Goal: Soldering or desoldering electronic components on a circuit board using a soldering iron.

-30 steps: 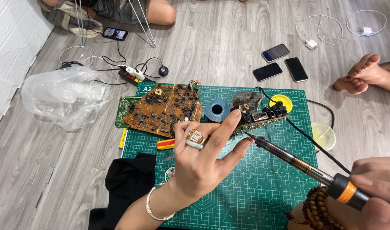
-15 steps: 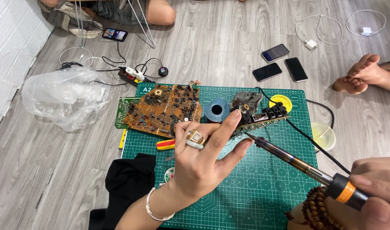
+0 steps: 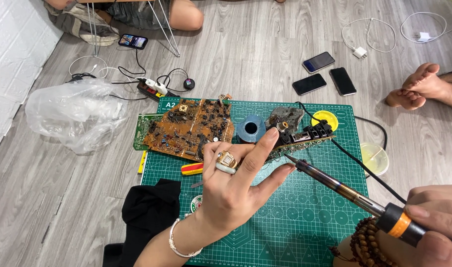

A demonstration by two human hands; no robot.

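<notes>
Head view: right hand, fingers closed around the handle, holds the iron; its long axis runs near-right to far-left, tip toward the board. Left hand, fingers spread, steadies that board over the mat.

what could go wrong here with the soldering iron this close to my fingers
The soldering iron tip sits right beside the left hand's fingertips propping the tilted circuit board, so a slip might burn them. The board rests only on those fingers and may shift under the tip. The iron's black cord trails across the cutting mat and could snag.
</notes>
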